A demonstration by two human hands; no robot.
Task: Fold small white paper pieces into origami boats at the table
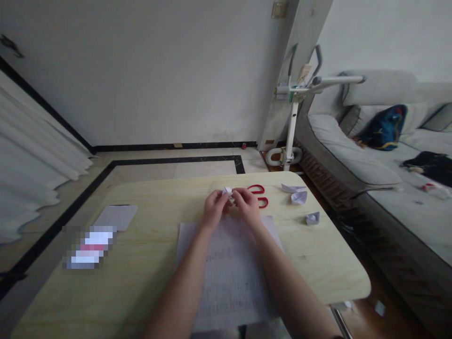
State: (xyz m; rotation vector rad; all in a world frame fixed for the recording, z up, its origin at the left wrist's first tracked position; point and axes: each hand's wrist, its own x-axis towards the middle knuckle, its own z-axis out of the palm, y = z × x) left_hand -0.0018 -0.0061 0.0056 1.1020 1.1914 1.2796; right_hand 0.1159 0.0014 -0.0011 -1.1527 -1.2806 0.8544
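Between my fingertips is a small piece of folded white paper (227,191), raised a little above the table. My left hand (213,207) pinches it from the left, and my right hand (246,203) grips its right side. The fingers hide most of its lower part. Just right of my right hand lie scissors with red handles (263,202); their blades are hidden behind the hand. Under my forearms is a large written or printed sheet (229,278) lying flat.
Several folded paper shapes, among them a paper boat (312,218), rest on the right of the wooden table (151,263). White sheets (118,216) and a blurred-out bright object (92,247) lie at left. A sofa (353,155) and exercise machine (291,122) stand beyond.
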